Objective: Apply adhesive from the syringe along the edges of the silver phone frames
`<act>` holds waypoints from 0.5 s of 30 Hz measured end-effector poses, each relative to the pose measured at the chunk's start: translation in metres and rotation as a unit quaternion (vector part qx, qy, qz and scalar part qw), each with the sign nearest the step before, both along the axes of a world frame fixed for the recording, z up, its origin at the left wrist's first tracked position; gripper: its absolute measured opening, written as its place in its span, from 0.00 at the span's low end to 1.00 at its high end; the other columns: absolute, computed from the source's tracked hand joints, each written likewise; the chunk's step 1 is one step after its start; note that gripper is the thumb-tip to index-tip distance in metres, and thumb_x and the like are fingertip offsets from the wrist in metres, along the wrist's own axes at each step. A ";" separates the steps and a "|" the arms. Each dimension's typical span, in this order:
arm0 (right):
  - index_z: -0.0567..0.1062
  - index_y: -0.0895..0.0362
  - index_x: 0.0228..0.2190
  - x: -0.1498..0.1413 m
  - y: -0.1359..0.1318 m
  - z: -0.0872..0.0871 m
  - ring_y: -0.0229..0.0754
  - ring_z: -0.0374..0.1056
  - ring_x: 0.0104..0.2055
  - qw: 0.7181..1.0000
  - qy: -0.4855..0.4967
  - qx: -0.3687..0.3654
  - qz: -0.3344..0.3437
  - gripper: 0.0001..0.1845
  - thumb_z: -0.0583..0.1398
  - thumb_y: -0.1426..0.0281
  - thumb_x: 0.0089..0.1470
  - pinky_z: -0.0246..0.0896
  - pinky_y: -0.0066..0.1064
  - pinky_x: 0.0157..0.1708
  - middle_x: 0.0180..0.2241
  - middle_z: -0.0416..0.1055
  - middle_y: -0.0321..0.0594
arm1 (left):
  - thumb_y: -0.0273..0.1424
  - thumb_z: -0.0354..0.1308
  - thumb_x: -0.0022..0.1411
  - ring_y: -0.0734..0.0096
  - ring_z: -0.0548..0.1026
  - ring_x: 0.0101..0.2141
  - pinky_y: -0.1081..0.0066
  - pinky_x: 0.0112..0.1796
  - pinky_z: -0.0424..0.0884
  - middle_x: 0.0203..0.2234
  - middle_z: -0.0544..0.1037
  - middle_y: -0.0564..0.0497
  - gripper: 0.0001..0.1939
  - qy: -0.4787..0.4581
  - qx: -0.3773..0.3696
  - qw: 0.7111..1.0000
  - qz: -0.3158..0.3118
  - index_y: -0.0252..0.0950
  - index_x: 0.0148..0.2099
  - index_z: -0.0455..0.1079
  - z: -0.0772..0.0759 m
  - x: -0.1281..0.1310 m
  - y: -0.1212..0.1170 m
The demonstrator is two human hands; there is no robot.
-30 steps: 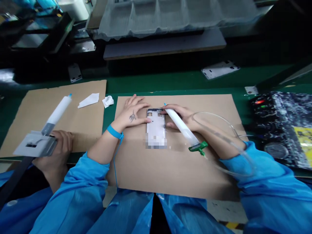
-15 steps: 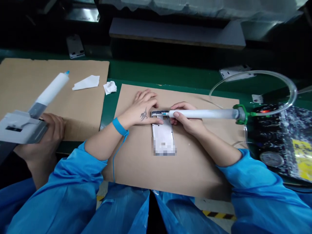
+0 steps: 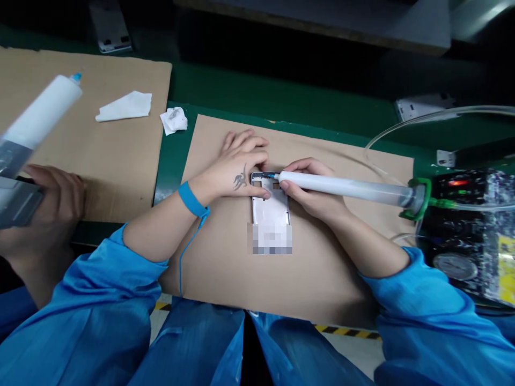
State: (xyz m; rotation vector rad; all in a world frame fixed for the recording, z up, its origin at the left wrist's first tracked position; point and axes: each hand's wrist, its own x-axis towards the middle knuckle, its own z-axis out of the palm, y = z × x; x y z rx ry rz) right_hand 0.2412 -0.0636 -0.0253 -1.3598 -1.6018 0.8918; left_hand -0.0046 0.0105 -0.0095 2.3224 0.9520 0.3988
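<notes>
I'd treat the phone frame [image 3: 269, 206] at mid-picture on the cardboard [image 3: 225, 273] as light, thin and easily bent, steadied by its long edges, as my open left hand [image 3: 237, 171] pins its top while my right hand [image 3: 311, 187] grips the syringe [image 3: 341, 187].

My left hand [image 3: 237, 171] lay palm-down, fingers extended and slightly spread. My right hand [image 3: 309, 187] was closed in a pen grip, fingers curled. My left forearm [image 3: 161, 230] and right forearm [image 3: 370, 246] angled inward, converging at center.
</notes>
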 end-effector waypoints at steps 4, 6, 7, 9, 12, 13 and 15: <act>0.81 0.51 0.41 -0.001 0.000 0.002 0.45 0.80 0.35 1.000 0.001 0.000 -0.001 0.19 0.76 0.54 0.55 0.76 0.35 0.34 0.38 0.85 0.42 | 0.57 0.80 0.52 0.29 0.53 0.79 0.29 0.77 0.39 0.71 0.72 0.41 0.31 0.001 -0.009 1.000 -0.003 0.41 0.46 0.78 0.002 0.000 0.000; 0.81 0.51 0.40 -0.002 0.000 0.003 0.45 0.79 0.35 1.000 0.005 0.001 0.000 0.17 0.76 0.57 0.55 0.75 0.34 0.34 0.38 0.85 0.42 | 0.58 0.80 0.52 0.30 0.53 0.79 0.29 0.77 0.39 0.72 0.72 0.41 0.32 0.002 -0.010 1.000 -0.003 0.41 0.46 0.78 0.003 0.000 0.000; 0.81 0.52 0.40 -0.003 0.000 0.003 0.44 0.79 0.35 1.000 0.005 0.002 0.000 0.16 0.75 0.58 0.55 0.75 0.34 0.34 0.38 0.85 0.42 | 0.59 0.80 0.52 0.30 0.52 0.79 0.29 0.77 0.39 0.72 0.71 0.41 0.32 0.002 -0.011 1.000 -0.002 0.41 0.46 0.78 0.004 0.000 0.000; 0.82 0.52 0.40 -0.004 0.001 0.004 0.44 0.78 0.34 1.000 0.002 0.000 -0.002 0.16 0.75 0.59 0.54 0.74 0.34 0.33 0.37 0.85 0.41 | 0.59 0.80 0.52 0.30 0.52 0.80 0.29 0.77 0.39 0.71 0.72 0.41 0.32 0.004 -0.011 1.000 0.000 0.41 0.46 0.78 0.004 0.000 -0.001; 0.82 0.52 0.40 -0.005 0.001 0.005 0.44 0.78 0.33 1.000 0.005 -0.005 -0.001 0.16 0.75 0.59 0.54 0.73 0.34 0.33 0.36 0.84 0.41 | 0.58 0.80 0.52 0.30 0.52 0.80 0.29 0.78 0.39 0.71 0.72 0.41 0.32 0.009 -0.009 1.000 0.001 0.42 0.46 0.78 0.004 -0.001 -0.001; 0.82 0.52 0.40 -0.005 0.001 0.006 0.44 0.78 0.33 1.000 0.007 -0.006 -0.001 0.16 0.75 0.58 0.54 0.73 0.34 0.33 0.36 0.84 0.41 | 0.58 0.80 0.52 0.29 0.52 0.80 0.29 0.78 0.39 0.71 0.72 0.41 0.32 0.012 -0.008 1.000 0.001 0.42 0.46 0.78 0.004 -0.001 -0.001; 0.81 0.52 0.40 -0.005 0.002 0.006 0.44 0.78 0.34 1.000 0.005 -0.009 0.003 0.16 0.75 0.58 0.55 0.74 0.34 0.33 0.36 0.84 0.41 | 0.59 0.80 0.51 0.29 0.52 0.80 0.29 0.78 0.39 0.72 0.72 0.41 0.33 0.017 -0.007 1.000 0.000 0.41 0.46 0.78 0.005 -0.002 -0.001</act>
